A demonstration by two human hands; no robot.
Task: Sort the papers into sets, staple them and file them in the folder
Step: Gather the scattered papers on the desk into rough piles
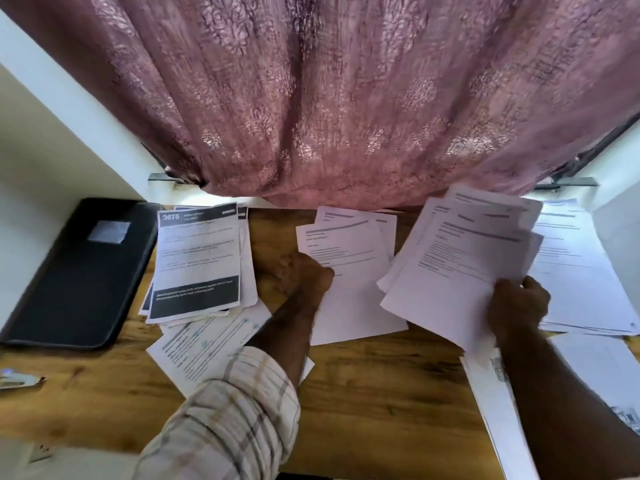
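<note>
My right hand (517, 306) grips the lower edge of a fanned stack of printed sheets (460, 251), held tilted above the wooden table (381, 393). My left hand (304, 275) holds the left edge of a white sheet (346, 282) in the middle pile. A pile with black-banded pages (197, 261) lies to the left. More sheets (207, 344) lie under my left forearm. A black folder (86, 271) lies shut at the far left. A stapler (17, 381) shows partly at the left edge.
A pink curtain (346, 98) hangs over the table's far edge. Further paper piles lie at the right (581, 282) and near right corner (595, 372). White walls (52, 150) close in on both sides. A socket (43, 450) sits at the lower left.
</note>
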